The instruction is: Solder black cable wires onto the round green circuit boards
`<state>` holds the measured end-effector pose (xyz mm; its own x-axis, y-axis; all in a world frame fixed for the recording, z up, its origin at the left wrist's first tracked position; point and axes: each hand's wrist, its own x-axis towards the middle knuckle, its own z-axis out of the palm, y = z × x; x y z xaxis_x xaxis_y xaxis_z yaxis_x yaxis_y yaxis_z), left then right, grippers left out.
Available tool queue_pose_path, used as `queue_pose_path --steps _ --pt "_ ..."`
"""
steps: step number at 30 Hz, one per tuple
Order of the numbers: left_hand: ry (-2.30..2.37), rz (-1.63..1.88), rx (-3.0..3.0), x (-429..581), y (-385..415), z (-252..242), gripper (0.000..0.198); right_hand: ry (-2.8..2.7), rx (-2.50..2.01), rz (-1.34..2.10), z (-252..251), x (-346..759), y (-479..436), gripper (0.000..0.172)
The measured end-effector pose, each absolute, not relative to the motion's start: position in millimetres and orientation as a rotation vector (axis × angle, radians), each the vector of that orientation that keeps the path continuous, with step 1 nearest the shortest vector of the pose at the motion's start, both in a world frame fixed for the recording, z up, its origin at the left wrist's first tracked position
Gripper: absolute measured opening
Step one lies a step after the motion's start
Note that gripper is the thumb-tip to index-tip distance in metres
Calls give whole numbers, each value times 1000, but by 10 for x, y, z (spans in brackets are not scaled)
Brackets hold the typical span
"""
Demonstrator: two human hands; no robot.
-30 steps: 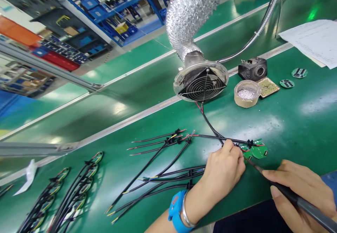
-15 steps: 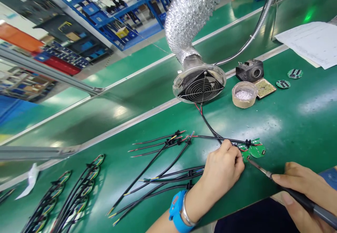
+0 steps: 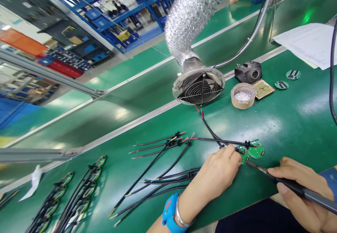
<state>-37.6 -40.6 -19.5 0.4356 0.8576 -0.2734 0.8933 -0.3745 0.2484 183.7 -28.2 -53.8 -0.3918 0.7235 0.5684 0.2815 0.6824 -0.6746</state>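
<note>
My left hand (image 3: 222,168), with a blue band and a silver bangle at the wrist, is closed, its fingers curled at a black cable (image 3: 210,129) by a small green circuit board (image 3: 244,158). Its fingertips are partly hidden. A second green board (image 3: 256,151) lies beside that one, with another black cable reaching it. In my right hand (image 3: 302,180) is a soldering iron (image 3: 291,188), gripped like a pen. Its tip points left and is at the edge of the first board; whether it touches is unclear.
Loose cables (image 3: 168,176) with stripped ends lie left of my left hand; bundles with boards (image 3: 88,187) lie farther left. A fume extractor (image 3: 202,89) hangs behind. A round tub (image 3: 242,97), a dark holder (image 3: 249,73), two round boards (image 3: 293,75) and papers (image 3: 310,43) are at the back right.
My left hand has shifted slightly left and down, uncovering more of the board's near end. The iron has moved a little left and its tip slightly lower. A black cord now shows at the right edge.
</note>
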Motion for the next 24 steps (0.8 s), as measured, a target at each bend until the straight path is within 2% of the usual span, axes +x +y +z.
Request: queue_pose_path --steps 6,24 --pt "1607 -239 2211 -289 -409 -208 11 -1953 -765 617 -515 1790 -269 20" --pt "1730 -142 2159 -249 -442 -295 11 -1961 -706 578 -540 1759 -276 24"
